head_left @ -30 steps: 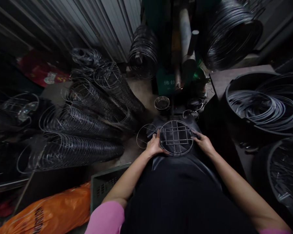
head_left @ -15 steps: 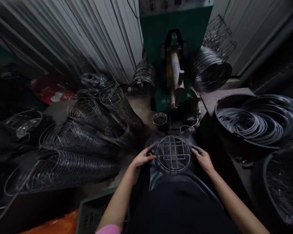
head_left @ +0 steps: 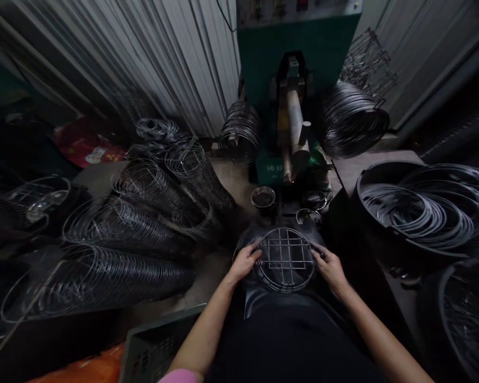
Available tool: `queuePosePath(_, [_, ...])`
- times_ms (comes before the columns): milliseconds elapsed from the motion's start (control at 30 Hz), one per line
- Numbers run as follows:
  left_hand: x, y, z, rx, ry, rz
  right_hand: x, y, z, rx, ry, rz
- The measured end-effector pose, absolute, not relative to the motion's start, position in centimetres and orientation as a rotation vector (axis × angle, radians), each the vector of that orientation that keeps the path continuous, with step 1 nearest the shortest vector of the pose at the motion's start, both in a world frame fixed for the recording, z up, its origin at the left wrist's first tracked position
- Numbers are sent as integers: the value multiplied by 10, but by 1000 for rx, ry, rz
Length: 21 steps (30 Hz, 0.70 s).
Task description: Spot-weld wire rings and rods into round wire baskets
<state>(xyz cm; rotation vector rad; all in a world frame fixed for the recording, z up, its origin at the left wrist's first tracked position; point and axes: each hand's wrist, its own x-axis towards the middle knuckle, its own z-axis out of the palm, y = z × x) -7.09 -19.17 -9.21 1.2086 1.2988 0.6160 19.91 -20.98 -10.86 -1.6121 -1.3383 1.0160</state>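
A round wire rack (head_left: 286, 261) with a grid of crossed wires rests over the dark apron (head_left: 259, 303) on my lap. Its rim looks like several rings lying one on another. At its left edge, my left hand (head_left: 245, 261) pinches the rim between thumb and fingers. My right hand (head_left: 329, 267) is closed at the opposite edge, fingertips on the rim and darkened. Beyond the rack stands a green machine (head_left: 259, 58) with a metal arm (head_left: 295, 114) pointing down toward me. Small round cups (head_left: 263, 197) sit below that arm.
On the left lie long stacks of wire rings (head_left: 135, 274). A black tub (head_left: 383, 234) of wire hoops (head_left: 413, 210) stands right, with another dark tub (head_left: 443, 303) nearer. Wire coils (head_left: 353, 119) flank the machine. A green crate (head_left: 143, 356) is at lower left.
My left hand has moved inward and closed on the rack's left rim. My right hand has come in against the right rim. The view has shifted slightly.
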Motion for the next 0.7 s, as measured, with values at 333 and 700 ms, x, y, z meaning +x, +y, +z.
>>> queuePosePath(333, [-92,-189,-84,1328,1125,446,202,-213,-110,-1617,-1355,1068])
queuePosePath(700, [-66,-212,-85,1626,1474,248,201,-218,-111,-1613,-1274,1145])
